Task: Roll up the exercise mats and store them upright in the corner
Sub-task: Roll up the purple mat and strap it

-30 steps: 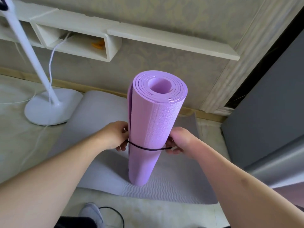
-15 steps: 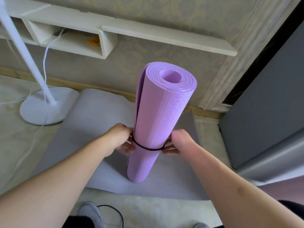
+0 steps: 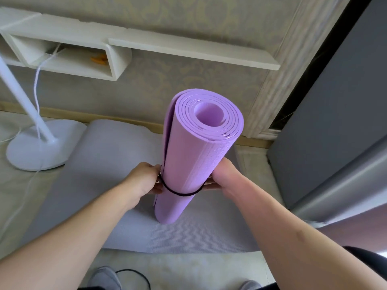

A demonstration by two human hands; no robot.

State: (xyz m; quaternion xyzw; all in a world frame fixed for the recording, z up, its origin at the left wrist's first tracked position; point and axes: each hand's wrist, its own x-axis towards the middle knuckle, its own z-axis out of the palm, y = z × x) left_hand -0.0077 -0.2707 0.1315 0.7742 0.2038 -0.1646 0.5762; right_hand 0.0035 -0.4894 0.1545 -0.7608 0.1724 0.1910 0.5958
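Purple mat [image 3: 194, 164] now leans further right in centre frame — left hand [image 3: 144, 178] and right hand [image 3: 225, 176] still pinch the black band [image 3: 180, 193] round it.

Both forearms were bare from the frame edge to the wrist, with no sleeve, watch or ring showing on the left hand [image 3: 144, 181] or the right hand [image 3: 225, 177]. A small mark sat on the inner side of the right forearm [image 3: 301, 237]. At the bottom edge, grey shoes [image 3: 104, 278] showed at either side, and dark clothing [image 3: 368, 260] covered the leg at the lower right.
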